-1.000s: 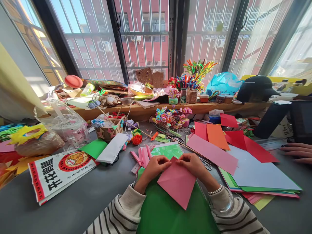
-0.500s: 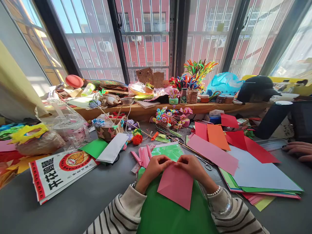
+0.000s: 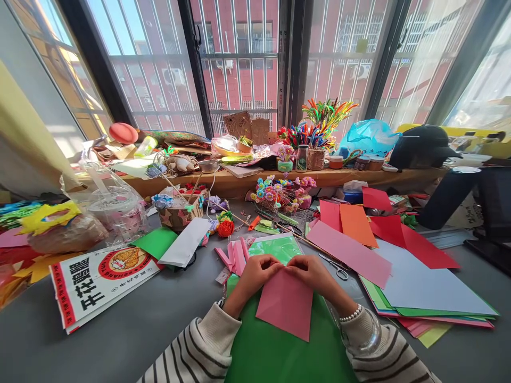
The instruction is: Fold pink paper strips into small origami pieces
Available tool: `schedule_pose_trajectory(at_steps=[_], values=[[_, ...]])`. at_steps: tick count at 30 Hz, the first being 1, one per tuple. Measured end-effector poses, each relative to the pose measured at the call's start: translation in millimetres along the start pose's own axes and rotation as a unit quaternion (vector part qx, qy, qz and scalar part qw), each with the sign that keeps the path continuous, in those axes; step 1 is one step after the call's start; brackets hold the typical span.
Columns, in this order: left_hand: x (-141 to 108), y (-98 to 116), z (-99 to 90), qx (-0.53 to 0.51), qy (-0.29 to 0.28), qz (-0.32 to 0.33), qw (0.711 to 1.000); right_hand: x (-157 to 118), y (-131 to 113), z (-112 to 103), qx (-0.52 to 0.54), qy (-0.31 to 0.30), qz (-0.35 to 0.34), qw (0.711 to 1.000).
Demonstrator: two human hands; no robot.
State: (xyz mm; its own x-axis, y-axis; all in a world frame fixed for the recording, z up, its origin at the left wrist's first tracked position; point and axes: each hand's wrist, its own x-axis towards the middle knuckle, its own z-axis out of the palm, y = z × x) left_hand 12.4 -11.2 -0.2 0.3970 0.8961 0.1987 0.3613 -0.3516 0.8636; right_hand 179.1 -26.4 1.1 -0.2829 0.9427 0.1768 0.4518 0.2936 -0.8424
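Note:
Both hands meet at the top edge of a pink sheet of paper (image 3: 285, 308), low in the middle of the view. My left hand (image 3: 257, 274) pinches its upper left side. My right hand (image 3: 313, 271) pinches the same edge close by, with the fingertips almost touching. The paper hangs toward me, with faint creases on its face. Beneath it lies a large green sheet (image 3: 279, 359). Folded pink strips (image 3: 236, 258) rest just beyond my left hand. Scissors (image 3: 339, 270) lie to the right of my right hand.
On the right are stacked colored sheets (image 3: 435, 282) and a loose pink sheet (image 3: 351, 252). A printed paper bag (image 3: 107, 284) lies at left. Beaded flowers (image 3: 279, 191) stand beyond my hands, and a dark cylinder (image 3: 447, 197) stands at far right.
The pink paper's lower end has swung slightly left and up, while both hands keep their pinch. Another person's hand at the far right edge has gone out of view.

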Motion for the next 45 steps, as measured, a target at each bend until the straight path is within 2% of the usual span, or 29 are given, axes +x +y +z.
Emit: schedule_pose_trajectory(at_steps=[7, 16, 21, 23, 26, 27, 29, 33, 35, 38, 41, 45], values=[[-0.9, 0.4, 0.1, 0.007, 0.031, 0.001, 0.999, 0.7, -2.7, -7.1, -0.016, -0.012, -0.005, 1.0], [1.3, 1.1, -2.5, -0.034, 0.072, -0.026, 0.996, 0.5, 10.4, -18.9, -0.044, -0.012, 0.013, 0.999], [2.5, -2.6, -6.1, -0.046, 0.091, -0.032, 0.994, 0.6, 18.3, -23.6, 0.025, -0.007, 0.034, 0.999], [3.1, -6.7, -11.8, -0.053, 0.118, -0.04, 0.991, 1.0, 24.1, -28.9, 0.071, 0.019, 0.061, 0.995], [4.5, -13.4, -20.1, -0.087, 0.179, -0.062, 0.978, 1.7, 29.7, -37.6, 0.096, 0.147, 0.085, 0.981], [4.9, -15.1, -21.4, -0.104, 0.188, -0.064, 0.974, 1.8, 29.2, -39.0, 0.129, 0.166, 0.087, 0.974], [5.5, -16.9, -21.4, -0.117, 0.182, -0.067, 0.974, 1.9, 24.2, -37.6, 0.189, 0.161, 0.089, 0.965], [5.6, -15.7, -16.8, -0.138, 0.171, -0.066, 0.973, 0.9, 8.4, -21.2, 0.234, 0.026, 0.093, 0.967], [5.5, -14.2, -15.3, -0.163, 0.174, -0.073, 0.968, 0.9, 4.9, -12.4, 0.239, 0.001, 0.078, 0.968], [5.4, -11.3, -14.4, -0.216, 0.168, -0.089, 0.958, 2.2, 7.4, -6.1, 0.246, 0.033, 0.07, 0.966], [4.8, -8.4, -13.4, -0.255, 0.132, -0.114, 0.951, 4.2, 13.3, -7.5, 0.246, 0.089, 0.074, 0.962], [4.0, -7.3, -12.3, -0.243, 0.087, -0.125, 0.958, 5.2, 17.0, -11.8, 0.246, 0.144, 0.078, 0.955]])
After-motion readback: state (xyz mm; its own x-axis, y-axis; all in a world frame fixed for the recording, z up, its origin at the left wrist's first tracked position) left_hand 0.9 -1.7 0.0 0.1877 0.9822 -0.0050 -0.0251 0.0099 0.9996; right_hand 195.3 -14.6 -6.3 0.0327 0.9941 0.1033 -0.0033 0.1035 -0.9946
